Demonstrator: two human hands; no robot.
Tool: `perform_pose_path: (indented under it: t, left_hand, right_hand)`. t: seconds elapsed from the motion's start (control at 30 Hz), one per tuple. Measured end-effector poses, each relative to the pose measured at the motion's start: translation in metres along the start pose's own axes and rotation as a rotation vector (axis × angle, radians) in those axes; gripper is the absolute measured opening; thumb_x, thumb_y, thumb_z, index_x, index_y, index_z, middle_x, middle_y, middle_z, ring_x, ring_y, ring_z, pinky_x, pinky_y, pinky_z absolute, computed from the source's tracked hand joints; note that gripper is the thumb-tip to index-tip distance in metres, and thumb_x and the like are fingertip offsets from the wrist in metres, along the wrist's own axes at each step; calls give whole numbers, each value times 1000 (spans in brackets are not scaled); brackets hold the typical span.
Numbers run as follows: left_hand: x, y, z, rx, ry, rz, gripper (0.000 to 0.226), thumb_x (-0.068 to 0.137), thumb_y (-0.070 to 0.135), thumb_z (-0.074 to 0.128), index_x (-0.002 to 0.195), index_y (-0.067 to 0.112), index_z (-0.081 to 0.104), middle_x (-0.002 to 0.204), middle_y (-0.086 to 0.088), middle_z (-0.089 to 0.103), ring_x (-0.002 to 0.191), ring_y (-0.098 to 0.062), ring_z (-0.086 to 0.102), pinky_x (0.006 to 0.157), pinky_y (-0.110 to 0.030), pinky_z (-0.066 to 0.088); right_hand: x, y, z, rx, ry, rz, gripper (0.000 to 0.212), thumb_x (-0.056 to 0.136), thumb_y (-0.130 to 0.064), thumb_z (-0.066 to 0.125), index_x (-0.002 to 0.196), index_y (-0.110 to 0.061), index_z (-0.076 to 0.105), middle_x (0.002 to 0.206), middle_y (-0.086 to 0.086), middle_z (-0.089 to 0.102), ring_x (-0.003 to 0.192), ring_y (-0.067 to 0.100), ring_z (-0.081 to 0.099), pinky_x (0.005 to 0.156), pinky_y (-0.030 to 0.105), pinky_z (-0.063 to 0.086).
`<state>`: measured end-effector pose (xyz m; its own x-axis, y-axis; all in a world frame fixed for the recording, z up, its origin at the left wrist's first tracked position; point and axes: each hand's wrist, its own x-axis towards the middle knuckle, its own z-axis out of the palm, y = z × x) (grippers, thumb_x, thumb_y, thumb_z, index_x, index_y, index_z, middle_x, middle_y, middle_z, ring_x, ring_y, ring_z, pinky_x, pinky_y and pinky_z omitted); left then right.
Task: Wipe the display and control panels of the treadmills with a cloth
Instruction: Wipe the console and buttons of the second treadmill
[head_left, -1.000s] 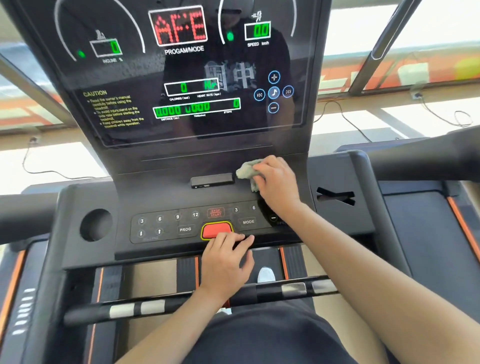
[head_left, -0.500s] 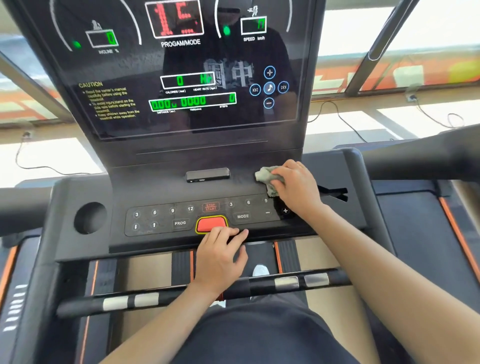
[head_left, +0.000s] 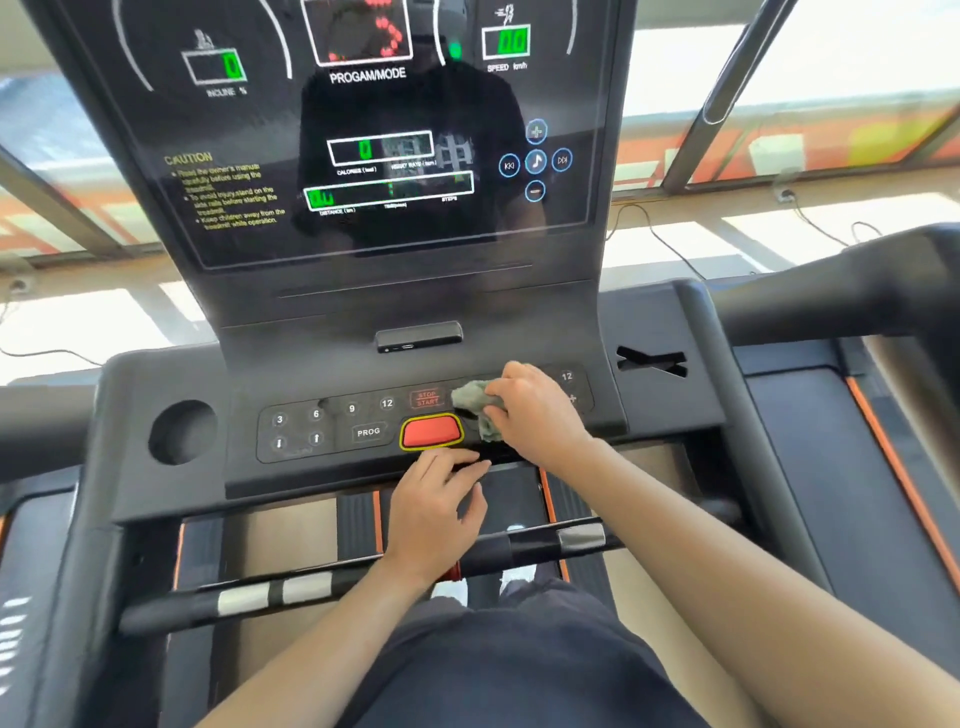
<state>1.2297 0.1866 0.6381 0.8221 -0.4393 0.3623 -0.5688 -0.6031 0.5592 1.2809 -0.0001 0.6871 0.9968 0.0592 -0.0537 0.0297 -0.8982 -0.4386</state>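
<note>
One control panel (head_left: 332, 426) beneath one display (head_left: 395, 130). Right hand (head_left: 535, 410) grips one grey cloth (head_left: 475, 397) on the panel, just right of the red button (head_left: 431, 431). Left hand (head_left: 434, 512), fingers extended, apparently touches the panel's front edge.

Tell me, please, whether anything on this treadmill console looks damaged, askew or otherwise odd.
Nothing looks damaged or spilled. The one oddity is the PROGAM/MODE label on the display, which lacks an R. The right hand holds the cloth on the control panel; the left hand rests at its front edge.
</note>
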Motion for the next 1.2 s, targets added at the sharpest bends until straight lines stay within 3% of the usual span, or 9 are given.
perform_pose_path:
  t: [0.2, 0.3, 0.47, 0.57, 0.67, 0.77, 0.9, 1.03, 1.2]
  left_hand:
    - [-19, -12, -14, -36, -45, -22, 24, 86, 16, 64, 106, 14, 78, 103, 4, 70, 97, -15, 62, 82, -28, 54]
    - [-21, -14, -22, -141, -152, -71, 36, 85, 26, 64, 120, 20, 72, 115, 9, 66, 106, -11, 62, 88, -28, 54]
    - [-20, -13, -30, -422, -457, -145, 56, 83, 36, 74, 137, 26, 62, 126, 14, 66, 107, -1, 63, 94, -25, 52]
    - [-17, -16, -33, -433, -383, -183, 37, 83, 31, 75, 118, 22, 72, 104, 12, 74, 88, -3, 67, 83, -30, 55]
    - [-7, -20, -39, -491, -273, -267, 21, 86, 12, 77, 105, 20, 75, 90, 11, 73, 77, -7, 67, 75, -29, 56]
    - [3, -14, -47, -555, -194, -334, 25, 88, 4, 73, 101, 25, 72, 85, 7, 71, 71, -13, 65, 69, -26, 55]
    - [7, -1, -49, -751, -91, -536, 28, 91, 0, 69, 94, 27, 63, 79, -1, 66, 68, -27, 68, 62, -42, 61]
    - [2, -13, -43, -445, 30, -506, 16, 86, 10, 76, 92, 25, 72, 86, 10, 70, 75, -10, 65, 73, -35, 57]
    - [-13, -40, -44, 70, 219, -390, 24, 82, 11, 78, 106, 16, 76, 108, 1, 67, 100, -23, 57, 93, -26, 42]
  right_hand:
    - [-80, -11, 24, 31, -15, 175, 9, 85, -17, 64, 86, -11, 71, 84, 3, 54, 86, 28, 59, 69, 33, 42]
    - [-103, -18, 38, 183, -11, 339, 11, 84, -28, 71, 84, -17, 72, 83, 1, 62, 81, 21, 60, 65, 29, 35]
    - [-113, -34, 41, 565, 47, 487, 42, 73, -53, 71, 76, -11, 62, 71, 8, 63, 63, 13, 52, 62, 35, 44]
    - [-113, -45, 40, 723, 44, 498, 39, 77, -49, 74, 78, -13, 61, 70, 9, 66, 62, 18, 59, 62, 40, 50]
    - [-109, -53, 35, 953, 27, 481, 17, 86, -16, 77, 83, -13, 61, 76, 3, 69, 73, 14, 65, 66, 37, 56]
    - [-102, -63, 29, 1002, 18, 463, 22, 86, -1, 73, 79, -12, 57, 75, -1, 66, 73, 11, 65, 66, 28, 56]
    - [-93, -69, 22, 1090, 101, 441, 21, 86, 1, 72, 86, -7, 53, 91, 23, 66, 83, 30, 69, 68, 38, 61]
    - [-79, -60, 18, 968, 145, 361, 18, 85, -9, 76, 101, -9, 67, 91, 15, 71, 80, 27, 70, 69, 43, 62]
    - [-42, -47, 25, 401, 215, 201, 24, 83, -16, 77, 107, -15, 74, 88, -4, 62, 78, 14, 57, 75, 25, 45]
